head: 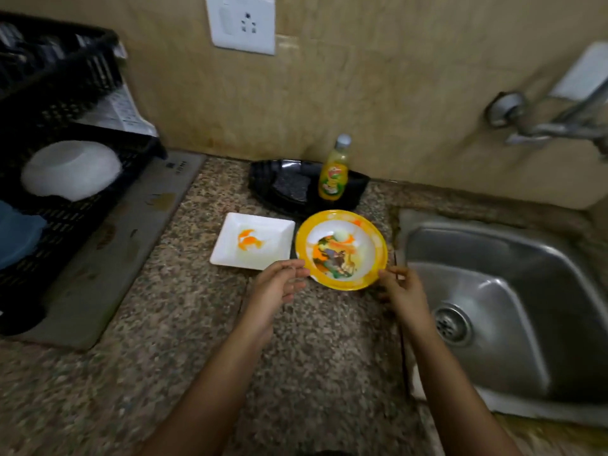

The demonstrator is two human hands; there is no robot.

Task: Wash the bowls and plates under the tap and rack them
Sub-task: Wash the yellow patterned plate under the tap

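Two bare arms reach up from the bottom of the picture over the speckled table (329, 357). The left hand (279, 283) and the right hand (403, 287) each pinch the near rim of the yellow bowl (342, 250), one on each side. The bowl is above the table, just left of the sink (493, 284). I cannot tell if it is lifted or resting. It is dirty, with orange and green smears inside.

Just beside it on the left lies a white square plate (253, 240) with an orange smear. That one is dirty too.

In the black rack (65, 93) on the far left, a white bowl (70, 169) sits upside down. It looks washed and put away. So I think one thing is done and two are left. The yellow bowl seems to be next. The tap (559, 126) shows no water running.

Behind the bowl, a yellow soap bottle (334, 174) stands on a black tray (263, 179). Its label is too blurry to read. The printed paper (123, 110) by the rack is too small to read.
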